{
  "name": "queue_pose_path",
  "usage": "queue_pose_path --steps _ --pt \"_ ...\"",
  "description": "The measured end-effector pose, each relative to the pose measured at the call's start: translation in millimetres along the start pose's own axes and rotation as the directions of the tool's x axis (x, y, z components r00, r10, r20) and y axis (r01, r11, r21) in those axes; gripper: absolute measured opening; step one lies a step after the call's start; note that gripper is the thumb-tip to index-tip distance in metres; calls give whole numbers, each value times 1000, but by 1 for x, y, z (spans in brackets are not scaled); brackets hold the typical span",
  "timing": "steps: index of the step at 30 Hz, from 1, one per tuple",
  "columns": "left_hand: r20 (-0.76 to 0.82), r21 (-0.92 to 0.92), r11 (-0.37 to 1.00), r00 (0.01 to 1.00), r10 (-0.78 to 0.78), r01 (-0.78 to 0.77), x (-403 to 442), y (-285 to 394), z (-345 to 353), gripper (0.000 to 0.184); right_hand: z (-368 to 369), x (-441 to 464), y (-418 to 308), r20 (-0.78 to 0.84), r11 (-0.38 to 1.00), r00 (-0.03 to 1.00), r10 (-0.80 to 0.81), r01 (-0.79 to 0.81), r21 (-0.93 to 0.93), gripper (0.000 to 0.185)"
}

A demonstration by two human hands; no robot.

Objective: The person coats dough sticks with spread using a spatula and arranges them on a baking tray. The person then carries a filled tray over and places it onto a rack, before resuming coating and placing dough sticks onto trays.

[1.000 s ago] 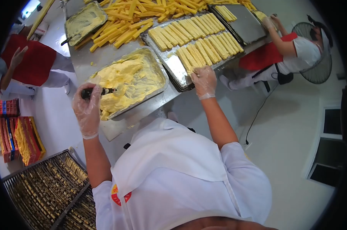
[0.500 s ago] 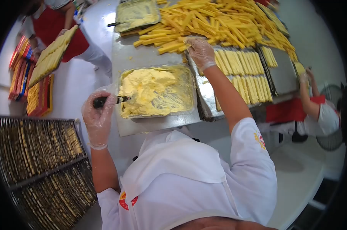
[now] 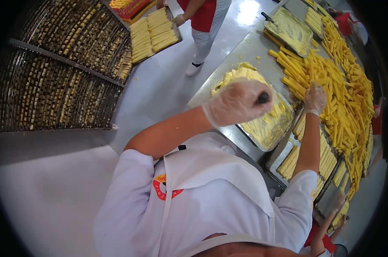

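My gloved left hand [image 3: 241,103] is wrapped round a black-handled tool [image 3: 263,97], whose handle end shows; its working end is hidden. That hand hangs over a metal tray [image 3: 284,132] of pale yellow cream [image 3: 262,128]. My gloved right hand [image 3: 315,99] is at the near edge of a large pile of yellow sticks [image 3: 339,107], fingers curled together; what they grip, if anything, cannot be made out. Beneath my right forearm lies a tray of cream-coloured sticks [image 3: 289,162] in rows, partly covered by the arm.
A second cream tray [image 3: 291,33] stands farther along the metal table [image 3: 245,53]. A tall rack [image 3: 70,81] packed with trays is at left. A co-worker in a red apron [image 3: 204,15] holds a filled tray [image 3: 155,34]. Other people's arms [image 3: 324,229] show at lower right.
The view has turned, bringing the rack up on the left. My left hand with the tool has moved from beside the cream tray to above it. My right hand stays at the pile's edge.
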State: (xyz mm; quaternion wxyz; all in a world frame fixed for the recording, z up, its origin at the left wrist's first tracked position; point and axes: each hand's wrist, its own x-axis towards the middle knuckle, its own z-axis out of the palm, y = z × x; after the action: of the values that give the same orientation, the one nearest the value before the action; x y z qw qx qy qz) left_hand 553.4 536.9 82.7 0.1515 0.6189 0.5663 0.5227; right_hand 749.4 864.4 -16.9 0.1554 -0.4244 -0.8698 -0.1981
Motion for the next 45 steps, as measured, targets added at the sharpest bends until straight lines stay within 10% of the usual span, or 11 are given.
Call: queue_pose_path --steps 4,8,9,14,18,21,30,35,39,42,45 --pt "138 174 979 987 82 -106 -7 -33 36 15 -17 -12 17 -211 827 942 261 -106 552 29" --pt "150 195 980 987 -58 28 11 -56 23 15 -97 -51 -10 9 403 840 543 -270 874 29" --pt "113 240 969 993 23 -50 15 -57 19 15 -110 -64 -25 172 -71 828 533 -159 985 30" --pt "31 197 980 999 -29 22 8 -58 5 15 -86 -154 -73 522 -408 806 278 -393 824 28" --pt "79 282 948 988 133 -150 5 -77 20 15 -70 -186 -109 634 -443 747 200 -508 738 29" --pt "159 286 929 968 196 -235 17 -37 17 17 -82 -186 -119 631 -187 725 274 -604 775 29" --pt "42 -568 765 939 -341 304 16 -38 23 15 -91 -176 -128 698 -293 634 333 -634 716 21" --pt "-2 113 970 976 -217 216 15 -71 3 16 -88 -176 -128 671 -290 667 325 -605 742 23" --pt "171 389 886 965 201 -253 15 -48 33 14 -86 -171 -128 522 25 768 370 -570 821 32" --pt "201 190 949 956 215 -253 22 -17 35 15 -95 -171 -131 512 52 775 371 -568 822 32" --pt "71 -276 957 994 -77 94 29 -13 30 22 -108 -167 -131 549 26 752 365 -598 801 30"
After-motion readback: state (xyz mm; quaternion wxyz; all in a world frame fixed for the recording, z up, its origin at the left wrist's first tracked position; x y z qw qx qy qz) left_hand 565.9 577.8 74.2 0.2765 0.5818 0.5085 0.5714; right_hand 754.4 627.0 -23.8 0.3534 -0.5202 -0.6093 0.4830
